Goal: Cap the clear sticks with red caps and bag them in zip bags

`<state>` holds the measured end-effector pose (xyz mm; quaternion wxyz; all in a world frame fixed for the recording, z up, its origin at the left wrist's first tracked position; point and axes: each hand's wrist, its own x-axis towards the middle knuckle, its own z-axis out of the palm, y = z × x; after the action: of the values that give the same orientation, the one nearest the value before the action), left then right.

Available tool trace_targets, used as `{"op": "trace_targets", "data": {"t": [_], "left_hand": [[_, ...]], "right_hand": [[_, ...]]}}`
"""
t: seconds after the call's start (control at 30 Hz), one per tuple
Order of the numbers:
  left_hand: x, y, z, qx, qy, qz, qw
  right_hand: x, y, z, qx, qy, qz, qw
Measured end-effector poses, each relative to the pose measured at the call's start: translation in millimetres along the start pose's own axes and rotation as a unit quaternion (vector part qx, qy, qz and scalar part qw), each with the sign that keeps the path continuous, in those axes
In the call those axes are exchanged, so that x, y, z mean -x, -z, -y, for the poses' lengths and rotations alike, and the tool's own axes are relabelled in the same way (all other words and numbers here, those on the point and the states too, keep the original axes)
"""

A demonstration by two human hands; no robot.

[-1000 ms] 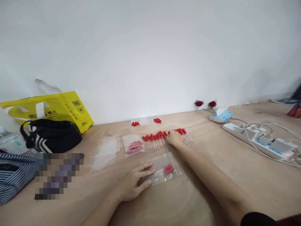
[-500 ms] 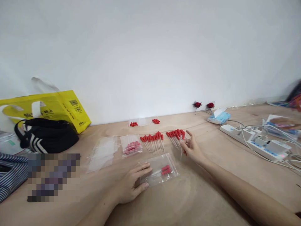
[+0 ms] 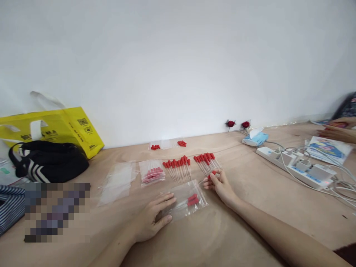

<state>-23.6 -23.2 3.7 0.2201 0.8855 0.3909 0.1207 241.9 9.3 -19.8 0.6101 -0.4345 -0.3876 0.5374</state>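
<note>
"Wall [image 3: 178, 74], white, behind; table [image 3: 194, 237], brown, below. Our left hand [image 3: 155, 215]?"

"Spread open, resting on the clear bag [image 3: 180, 191] at about eight o'clock, as a second ago."

"Our right hand [image 3: 221, 185]?"

"Pinching one dropper [image 3: 212, 173], red-bulbed, stem tilted towards the bag. Changed within the last half-second: brought from the right-hand dropper row [image 3: 206, 158], one o'clock of the bag, to between one and two, just beside the zip edge. Tip contact: we cannot tell."

"Meaning for our work?"

"We judge dropper and bag nearly met. Inside the bag: two red bulbs [image 3: 193, 200]."
</note>
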Motion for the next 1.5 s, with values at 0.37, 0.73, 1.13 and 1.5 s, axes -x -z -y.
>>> {"op": "trace_targets", "data": {"t": [0.37, 0.73, 1.13, 1.5], "left_hand": [[-1, 5.5, -12, -0.021, 0.021, 0.014, 0.999], [0, 1.1, -7, -0.025, 0.013, 0.007, 1.0], [1, 2.8, -10, -0.023, 0.013, -0.001, 1.0], [1, 2.2, -8, -0.01, -0.001, 0.009, 1.0]], "right_hand": [[0, 5, -14, 0.338, 0.131, 0.118, 0.924], [2, -5, -5, 0.382, 0.168, 0.25, 0.874], [5, -4, 7, 0.44, 0.197, 0.289, 0.827], [-73, 8, 24, 0.618, 0.133, -0.066, 0.772]]}}
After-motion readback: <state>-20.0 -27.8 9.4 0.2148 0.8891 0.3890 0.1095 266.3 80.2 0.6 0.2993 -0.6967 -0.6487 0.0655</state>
